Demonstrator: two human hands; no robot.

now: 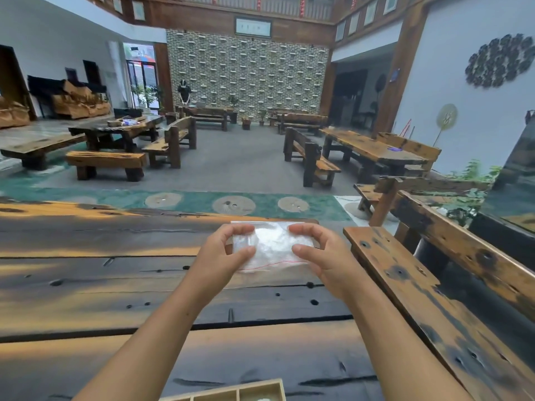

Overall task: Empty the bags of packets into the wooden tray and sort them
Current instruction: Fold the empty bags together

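From the head camera, both forearms reach forward over a dark, weathered wooden table [115, 285] and meet on a clear plastic bag [272, 244] a little right of the frame's centre. The left hand [228, 250] takes the bag's 9 o'clock side and the right hand [321, 250] its 3 o'clock side. Each one pinches the plastic, with curled fingers over the far edge and the thumb pressed on the near face. The bag shows a whitish, crinkled mass inside, too blurred to make out as separate packets. A thin red line runs along its 6 o'clock edge. Whether the bag rests on the tabletop or is lifted just off it cannot be told. The wooden tray [246, 390] lies at 6 o'clock from the bag, well apart from it. The bottom of the frame cuts it off, so only its pale rim and a few dividers show. A long wooden bench [434, 285] runs beside the table at 3 o'clock. Beyond the table, toward 12 o'clock, a hall holds more heavy wooden tables and benches in front of a brick wall [246, 82], and a distant person [184, 92] stands near that wall at about 11 o'clock.
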